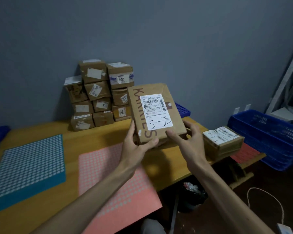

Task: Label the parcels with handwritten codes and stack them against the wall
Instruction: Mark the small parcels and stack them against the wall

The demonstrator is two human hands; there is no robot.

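1. Both forearms reach forward from the bottom of the view. The left hand grips the lower left corner of a brown parcel, thumb across the bottom front edge and fingers up the left side.
2. The right hand holds the lower right corner; its thumb presses the front just below the white label; its fingers curl round the right edge towards the back.
3. The parcel is held upright and slightly tilted over the table, face to the camera; the label bears a handwritten "5-2" (most of the printed text above it is too small to read).
4. Behind it a stack of parcels stands on the table against the wall; the held parcel overlaps the stack's right side in view; whether they touch cannot be told.
5. A small parcel sits near the table's right edge, just beside the right hand; a blue crate stands beyond that edge.
6. A blue mat and a pink mat lie on the near part of the table; bare wood shows between them and in front of the stack.
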